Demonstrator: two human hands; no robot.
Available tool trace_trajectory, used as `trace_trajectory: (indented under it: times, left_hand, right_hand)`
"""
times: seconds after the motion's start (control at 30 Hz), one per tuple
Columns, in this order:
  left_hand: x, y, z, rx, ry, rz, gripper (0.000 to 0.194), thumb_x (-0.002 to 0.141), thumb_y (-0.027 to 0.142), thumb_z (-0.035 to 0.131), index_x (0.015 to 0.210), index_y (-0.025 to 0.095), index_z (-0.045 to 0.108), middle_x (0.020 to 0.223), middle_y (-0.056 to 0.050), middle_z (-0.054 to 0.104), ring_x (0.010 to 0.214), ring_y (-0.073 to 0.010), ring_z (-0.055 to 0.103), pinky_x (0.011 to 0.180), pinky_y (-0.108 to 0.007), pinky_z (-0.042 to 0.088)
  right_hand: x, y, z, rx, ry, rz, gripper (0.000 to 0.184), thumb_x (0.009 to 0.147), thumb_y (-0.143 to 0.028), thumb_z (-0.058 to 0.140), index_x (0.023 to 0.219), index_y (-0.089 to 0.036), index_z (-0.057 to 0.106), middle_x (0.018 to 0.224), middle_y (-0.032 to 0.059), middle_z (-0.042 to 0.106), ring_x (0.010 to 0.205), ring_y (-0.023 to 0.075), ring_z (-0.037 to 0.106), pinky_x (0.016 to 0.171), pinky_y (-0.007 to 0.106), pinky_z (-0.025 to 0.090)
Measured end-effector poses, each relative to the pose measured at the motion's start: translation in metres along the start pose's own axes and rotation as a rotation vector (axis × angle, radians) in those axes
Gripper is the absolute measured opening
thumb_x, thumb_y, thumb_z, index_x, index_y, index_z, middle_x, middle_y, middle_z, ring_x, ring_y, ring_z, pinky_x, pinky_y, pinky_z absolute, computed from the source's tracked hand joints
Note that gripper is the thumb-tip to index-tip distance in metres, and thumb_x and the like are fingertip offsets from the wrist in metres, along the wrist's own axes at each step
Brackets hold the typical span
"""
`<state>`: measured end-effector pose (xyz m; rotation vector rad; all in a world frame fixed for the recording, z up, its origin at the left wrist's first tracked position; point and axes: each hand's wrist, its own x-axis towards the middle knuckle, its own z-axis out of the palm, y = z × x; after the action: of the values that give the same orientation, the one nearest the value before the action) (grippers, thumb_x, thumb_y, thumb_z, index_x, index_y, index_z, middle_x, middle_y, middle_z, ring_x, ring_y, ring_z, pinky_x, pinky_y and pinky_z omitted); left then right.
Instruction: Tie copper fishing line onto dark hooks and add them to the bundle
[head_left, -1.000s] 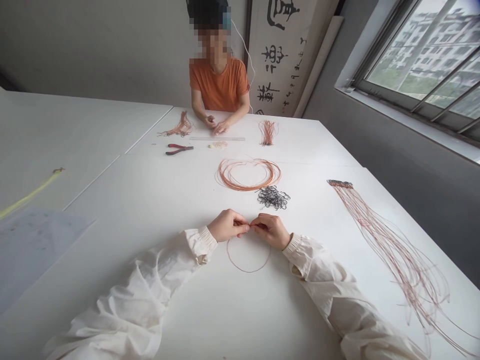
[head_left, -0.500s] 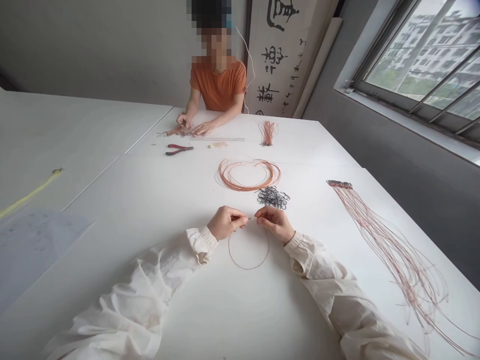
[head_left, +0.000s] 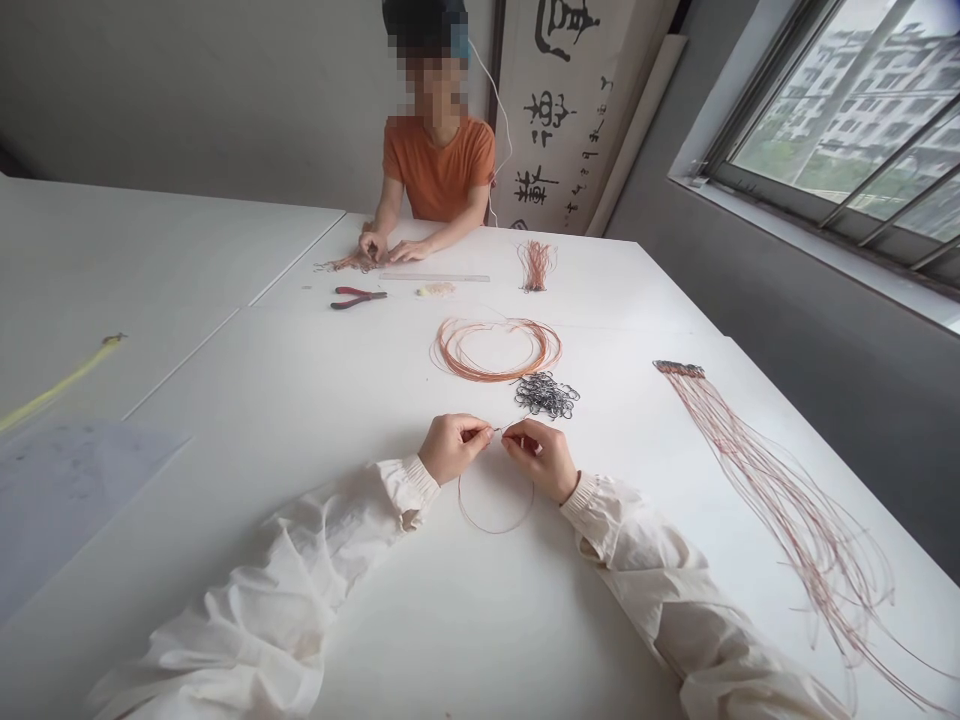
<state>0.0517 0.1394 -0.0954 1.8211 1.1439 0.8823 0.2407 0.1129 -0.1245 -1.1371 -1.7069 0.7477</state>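
Head view, clock centred on the fingertips, 12 = straight away from wearer: L hand (head_left: 455,447) & R hand (head_left: 541,457) both closed in a thumb-index pinch, tips nearly meeting, L pointing approx 2–3, R approx 9–10. Both grip a thin reddish line (head_left: 487,532), which sits btwn them over the table (head_left: 420,620) as a near-round loop, curve bulging to 6, sides running up into the hands at approx 10 & 2 of the loop. Short bit btwn the tips lies approx 9–3; too tiny to ID. At 12, orange coil (head_left: 480,376), long axis 9–3 as seen; pile of dark hooks (head_left: 546,395) at approx 1, just beside coil's lower R edge. Farther R, bundle of lines (head_left: 765,480), long axis approx 10–4, dark hooked end twd 10, loose ends fanning to 4. Pliers (head_left: 358,298) at approx 10–11, tips twd 3. Past them, clear ruler (head_left: 435,278) along 9–3, nr co-worker in orange tee (head_left: 439,170) at approx 12, fingering strands (head_left: 346,263).
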Motion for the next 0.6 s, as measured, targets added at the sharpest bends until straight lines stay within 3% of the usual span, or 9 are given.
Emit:
trace_trajectory:
  times: [0.3,0.6]
  left_hand:
    - [-0.0017,0.0006,0.0013,0.069,0.001,0.087,0.023,0.085,0.023,0.059,0.069,0.013,0.07,0.062,-0.002,0.065,0.05,-0.0095,0.051,0.051,-0.02,0.041]
    - [-0.003,-0.0035,0.004,0.174,-0.017,0.151,0.022,0.085,0.022,0.059,0.07,0.014,0.071,0.066,-0.004,0.065,0.056,-0.0111,0.053,0.054,-0.021,0.042]
  right_hand:
    - [-0.0012,-0.0046,0.0004,-0.105,0.008,-0.095,0.01,0.084,-0.018,0.059,0.083,-0.019,0.068,0.07,0.0016,0.062,0.056,0.0118,0.046,0.058,0.026,0.04]
    - [0.004,-0.0087,-0.0069,-0.083,-0.024,-0.084,0.008,0.082,-0.019,0.06,0.079,-0.019,0.067,0.065,0.0004,0.059,0.055,0.0121,0.045,0.057,0.026,0.039]
